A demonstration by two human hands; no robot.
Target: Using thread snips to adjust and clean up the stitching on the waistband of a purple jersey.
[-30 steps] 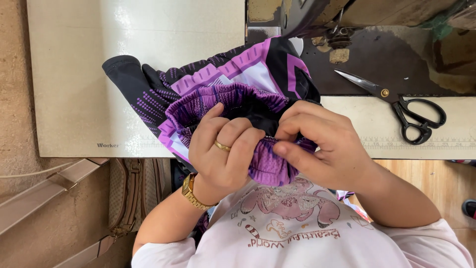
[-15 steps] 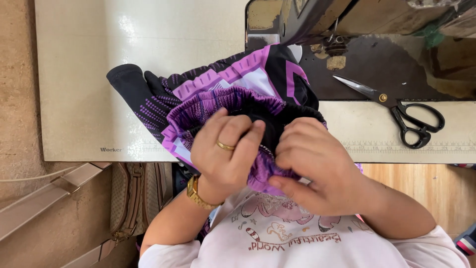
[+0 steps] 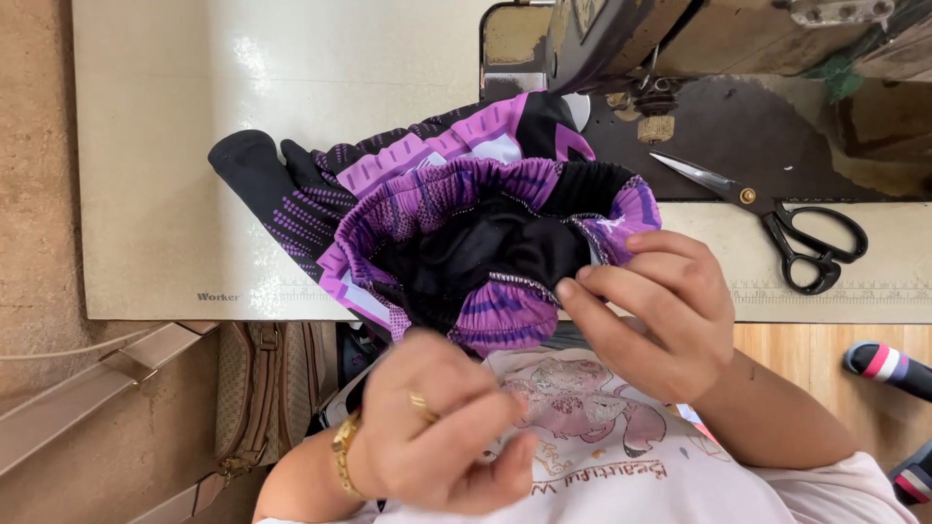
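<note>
Garment (image 3: 456, 233) on table (image 3: 155, 194), scissors (image 3: 777, 218) right, bag (image 3: 262, 398) seemingly below.

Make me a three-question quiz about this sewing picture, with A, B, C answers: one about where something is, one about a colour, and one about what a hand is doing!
1. Where do the scissors lie?
A. On the sewing table, right of the garment
B. On the floor
C. In the left hand

2. What colours is the garment?
A. Red and yellow
B. Purple and black
C. Green and white

3. What is the right hand doing?
A. Resting flat on the table
B. Holding the scissors
C. Pinching the garment's gathered edge

Answers:
1. A, they lie by the sewing machine, handles to the right.
2. B, purple stripes with a black lining.
3. C, fingertips grip the edge; the left hand is closed just below the garment.
</note>
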